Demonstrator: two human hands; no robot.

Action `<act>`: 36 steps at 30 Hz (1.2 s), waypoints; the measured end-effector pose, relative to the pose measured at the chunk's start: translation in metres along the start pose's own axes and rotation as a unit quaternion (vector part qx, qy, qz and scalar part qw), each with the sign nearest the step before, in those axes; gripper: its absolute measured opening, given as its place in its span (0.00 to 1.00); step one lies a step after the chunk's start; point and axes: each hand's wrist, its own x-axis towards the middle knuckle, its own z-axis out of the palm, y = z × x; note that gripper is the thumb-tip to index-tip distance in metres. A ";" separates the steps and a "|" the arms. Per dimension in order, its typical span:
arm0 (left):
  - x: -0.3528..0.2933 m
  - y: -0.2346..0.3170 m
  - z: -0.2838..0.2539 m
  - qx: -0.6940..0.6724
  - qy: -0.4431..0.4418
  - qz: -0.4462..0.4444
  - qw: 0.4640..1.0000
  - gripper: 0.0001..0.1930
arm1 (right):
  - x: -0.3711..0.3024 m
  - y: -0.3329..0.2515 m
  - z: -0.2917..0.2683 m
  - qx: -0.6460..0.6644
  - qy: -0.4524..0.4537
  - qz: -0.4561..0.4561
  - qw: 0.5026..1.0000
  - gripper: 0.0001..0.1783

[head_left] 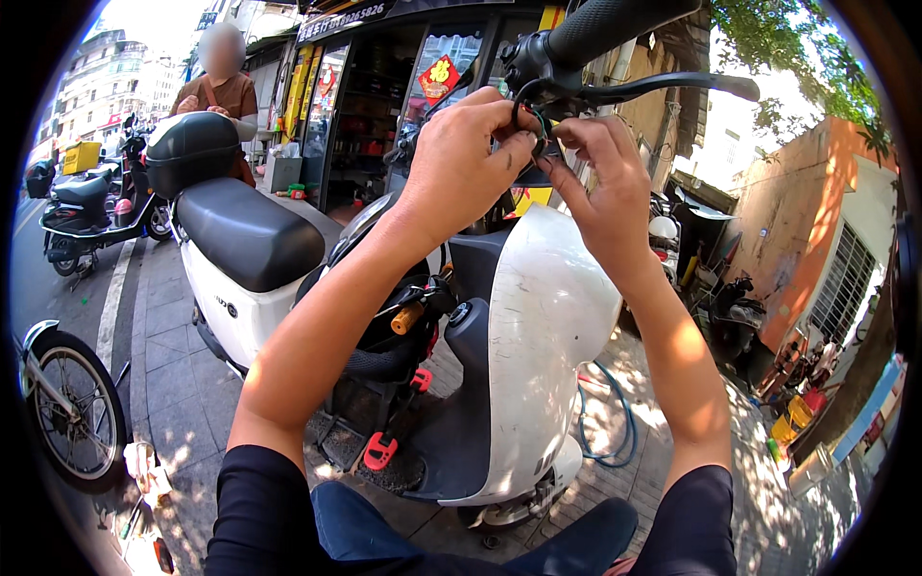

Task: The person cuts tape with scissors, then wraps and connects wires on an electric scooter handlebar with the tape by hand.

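Just below the handlebar of a white scooter [543, 336], both my hands are raised to a bunch of thin wires [544, 125]. My left hand [461, 158] is closed, thumb and forefinger pinching the wires beside a dark looped cable. From the other side my right hand [605, 178] pinches at the same bunch, its fingertips close to the left ones. The exact ends between the fingers are too small to make out. Above them are the black rubber handlebar grip [619, 34] and the black brake lever [672, 88].
The scooter's black seat [250, 235] and top box [192, 152] are at left, with a person [221, 96] behind them. A wheel [75, 413] stands at the lower left. A blue hose [629, 432] lies on the paving at right. Other scooters [96, 202] are parked along the street.
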 end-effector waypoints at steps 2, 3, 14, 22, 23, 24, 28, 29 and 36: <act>0.000 0.003 -0.001 0.001 -0.003 0.000 1.000 0.08 | 0.006 0.005 -0.001 -0.050 0.009 -0.068 0.996 0.16; 0.000 0.005 -0.002 0.007 -0.005 -0.005 1.000 0.08 | 0.007 0.005 -0.002 -0.098 0.018 -0.135 0.986 0.16; -0.001 0.011 -0.005 0.034 0.007 0.001 0.999 0.07 | 0.008 0.003 0.010 0.516 -0.071 0.430 0.738 0.04; -0.001 0.008 -0.004 0.023 -0.008 -0.013 1.000 0.08 | 0.005 0.001 -0.002 0.080 0.034 0.050 0.995 0.10; -0.001 0.009 -0.004 0.024 -0.007 -0.010 1.000 0.08 | 0.007 0.005 -0.005 -0.091 0.059 -0.134 0.985 0.14; 0.000 0.010 -0.004 0.024 -0.007 -0.009 1.000 0.08 | 0.007 0.008 -0.004 -0.102 0.058 -0.145 0.983 0.17; -0.002 0.011 -0.004 0.027 -0.002 -0.013 1.000 0.08 | 0.008 0.009 -0.003 -0.123 0.053 -0.164 0.977 0.16; -0.002 0.010 -0.004 0.024 0.000 -0.008 1.000 0.08 | 0.007 0.009 -0.003 -0.129 0.057 -0.170 0.975 0.16; 0.001 0.008 -0.002 0.041 -0.018 -0.015 0.999 0.08 | 0.010 0.012 -0.003 -0.143 0.060 -0.191 0.969 0.15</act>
